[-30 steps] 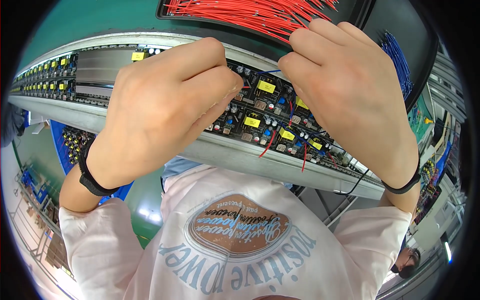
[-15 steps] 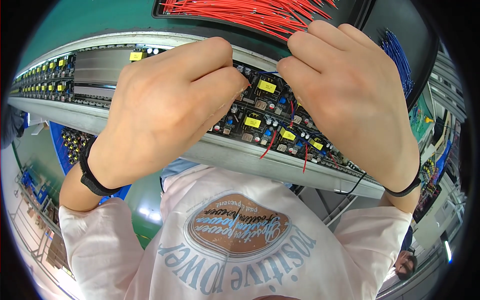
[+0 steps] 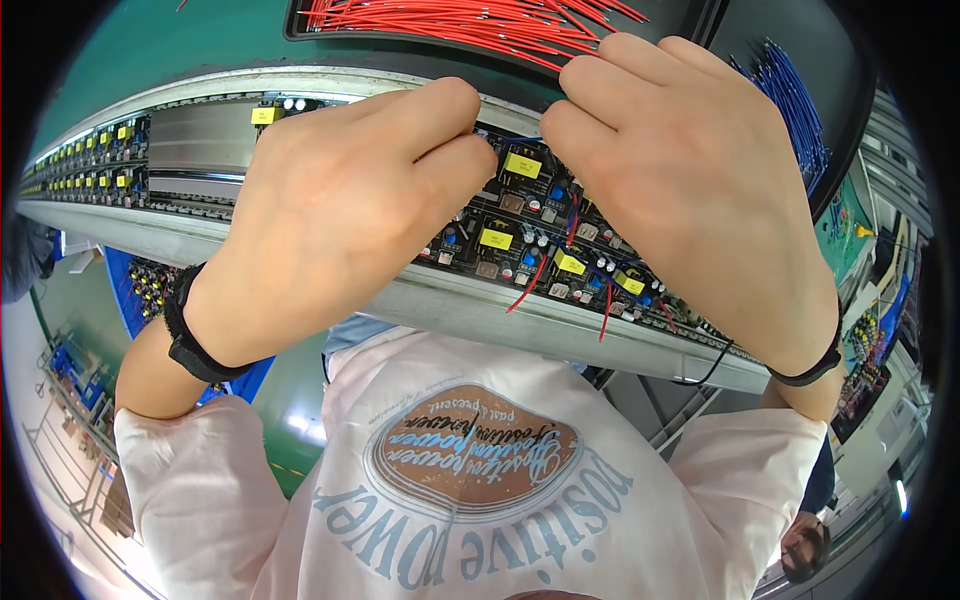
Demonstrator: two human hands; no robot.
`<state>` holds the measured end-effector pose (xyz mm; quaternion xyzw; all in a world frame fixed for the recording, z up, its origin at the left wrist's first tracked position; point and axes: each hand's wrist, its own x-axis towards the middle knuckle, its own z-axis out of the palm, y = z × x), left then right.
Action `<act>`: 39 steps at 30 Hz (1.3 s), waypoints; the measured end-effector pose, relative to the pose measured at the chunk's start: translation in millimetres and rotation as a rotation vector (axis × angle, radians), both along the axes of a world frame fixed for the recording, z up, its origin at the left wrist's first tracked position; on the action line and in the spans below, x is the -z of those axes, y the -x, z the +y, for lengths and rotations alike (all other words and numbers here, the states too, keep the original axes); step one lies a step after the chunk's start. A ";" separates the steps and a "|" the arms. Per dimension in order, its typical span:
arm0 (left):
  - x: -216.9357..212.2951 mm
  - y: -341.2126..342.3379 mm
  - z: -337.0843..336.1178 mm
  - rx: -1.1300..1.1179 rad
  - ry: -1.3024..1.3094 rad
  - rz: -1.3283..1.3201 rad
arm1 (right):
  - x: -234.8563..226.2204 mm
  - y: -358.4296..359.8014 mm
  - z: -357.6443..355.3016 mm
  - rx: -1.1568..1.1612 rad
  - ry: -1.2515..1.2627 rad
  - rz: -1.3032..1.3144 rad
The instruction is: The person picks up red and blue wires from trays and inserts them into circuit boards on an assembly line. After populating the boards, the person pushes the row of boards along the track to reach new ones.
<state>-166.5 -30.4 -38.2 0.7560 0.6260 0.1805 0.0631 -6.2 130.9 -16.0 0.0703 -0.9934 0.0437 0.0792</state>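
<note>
Head view shows our left hand (image 3: 340,215) and right hand (image 3: 690,190) curled at twelve o'clock over the circuit board (image 3: 520,225), both pinching a thin blue wire (image 3: 520,139).

Both hands (image 3: 520,190) curled, knuckles up, fingertips nearly meeting.

A dark printed circuit board (image 3: 530,225) studded with yellow block components, small blue parts and black capacitors lies flat in a long grey metal conveyor rail (image 3: 470,310). Thin red wire leads (image 3: 527,283) hang over its near edge, and a thin blue wire (image 3: 520,139) crosses its far edge.
</note>
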 end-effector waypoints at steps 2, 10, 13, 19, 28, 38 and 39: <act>0.8 0.2 0.5 0.003 0.001 0.002 | 5.9 0.0 1.3 -0.015 0.044 0.068; 1.4 -1.9 -1.6 -0.003 0.012 -0.006 | 5.5 -5.9 4.2 -0.014 0.090 0.060; 1.4 -2.2 -1.4 -0.001 0.020 -0.017 | 0.3 -9.0 6.6 0.004 0.135 0.042; 2.2 -2.2 -3.0 0.006 0.035 -0.001 | -14.2 -14.3 14.0 0.076 0.271 0.009; 2.6 -8.9 0.8 0.055 -0.022 0.016 | -29.0 -17.7 26.2 0.417 0.716 -0.231; -4.2 -6.2 3.3 0.020 0.036 0.038 | -8.6 6.6 25.1 0.239 0.849 -0.410; -6.1 -3.5 2.9 -0.002 0.056 0.009 | 4.2 2.9 22.8 0.224 0.850 -0.336</act>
